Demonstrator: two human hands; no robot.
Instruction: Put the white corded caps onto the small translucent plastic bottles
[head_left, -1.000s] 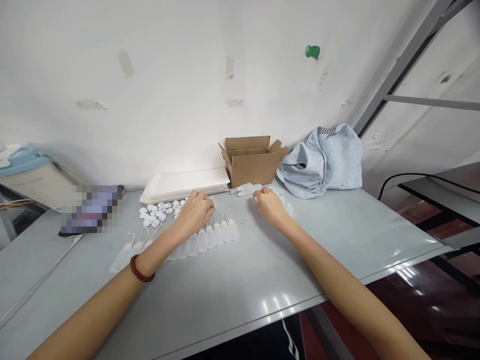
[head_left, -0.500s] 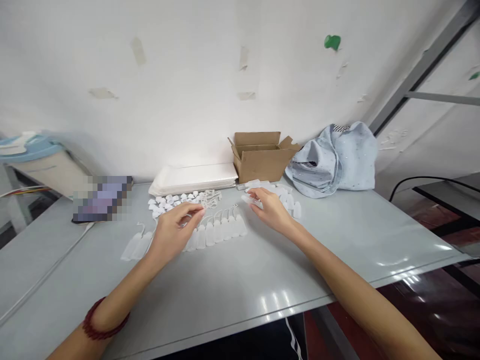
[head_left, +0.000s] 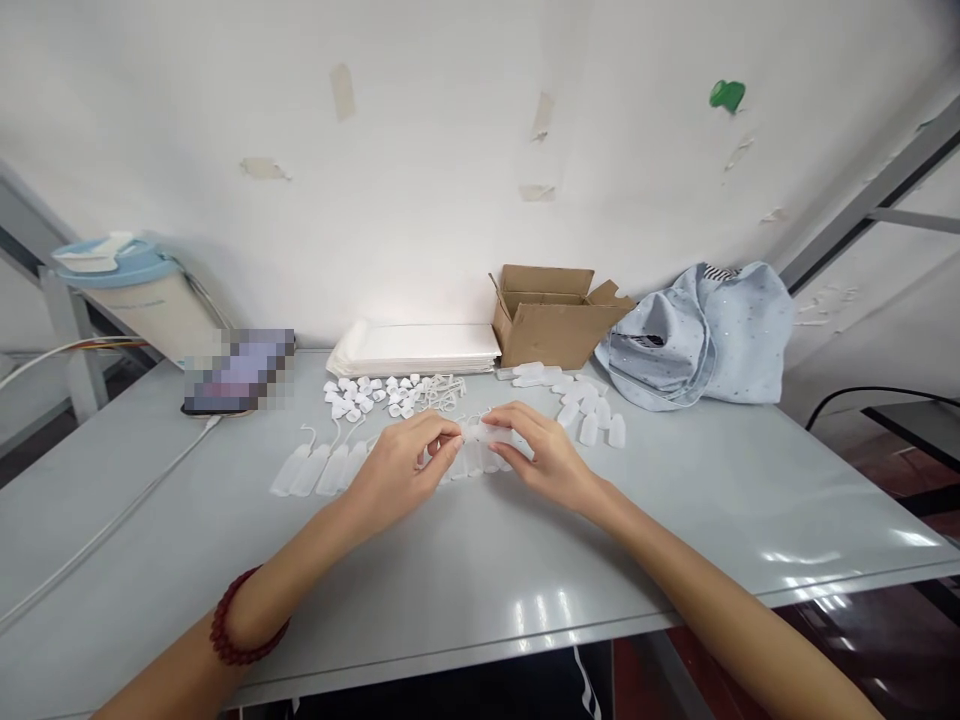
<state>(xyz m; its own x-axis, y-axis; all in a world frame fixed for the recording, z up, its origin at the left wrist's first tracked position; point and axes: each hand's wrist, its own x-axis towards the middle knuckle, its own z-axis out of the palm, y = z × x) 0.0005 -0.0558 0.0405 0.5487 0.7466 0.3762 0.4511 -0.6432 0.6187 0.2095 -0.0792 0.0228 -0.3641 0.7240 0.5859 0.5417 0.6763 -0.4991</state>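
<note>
My right hand (head_left: 544, 455) pinches a small translucent bottle (head_left: 495, 436), held lying sideways above the row. Close to its left end, my left hand (head_left: 409, 462) has thumb and forefinger pressed together; whatever is between them is too small to make out. Beneath and beside the hands runs a row of translucent bottles (head_left: 304, 470) with thin strings at their tops, partly hidden by my left hand. White caps (head_left: 349, 397) and a bundle of pale strings (head_left: 442, 392) lie behind my left hand. Loose translucent bottles (head_left: 589, 405) lie to the right.
A white stack of sheets or bags (head_left: 420, 347) and an open cardboard box (head_left: 555, 330) stand by the wall. Light blue fabric (head_left: 705, 335) lies at right. At left are a phone (head_left: 244, 370), its cable (head_left: 120, 515) and a blue-lidded container (head_left: 142, 300) on the grey table (head_left: 420, 590).
My right hand has moved left and slightly down with the bottle, and my left hand has moved right to meet it. The camera view has shifted left.
</note>
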